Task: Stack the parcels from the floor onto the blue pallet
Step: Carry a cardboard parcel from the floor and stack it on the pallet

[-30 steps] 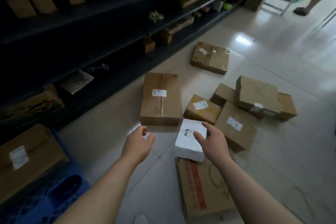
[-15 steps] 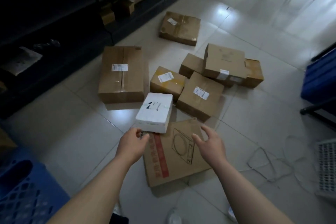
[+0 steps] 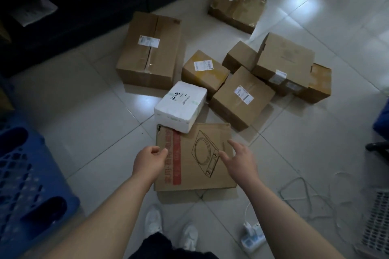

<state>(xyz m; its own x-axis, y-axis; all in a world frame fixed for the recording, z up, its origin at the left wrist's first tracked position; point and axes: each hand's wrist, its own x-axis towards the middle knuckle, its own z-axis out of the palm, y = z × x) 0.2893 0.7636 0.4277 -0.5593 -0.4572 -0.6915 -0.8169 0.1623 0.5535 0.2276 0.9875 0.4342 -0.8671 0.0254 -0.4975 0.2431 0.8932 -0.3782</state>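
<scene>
Carton [image 3: 196,176] flat, red stripe [image 3: 176,153] pointing away; left hand [image 3: 148,162] fingers loosely curled, empty; right hand [image 3: 240,161] fingers spread.

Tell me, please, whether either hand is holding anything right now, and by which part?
Nothing is held: the left hand, loosely curled, and the right hand, fingers spread, are both over the flat brown cardboard box printed with a cooker drawing.
</scene>
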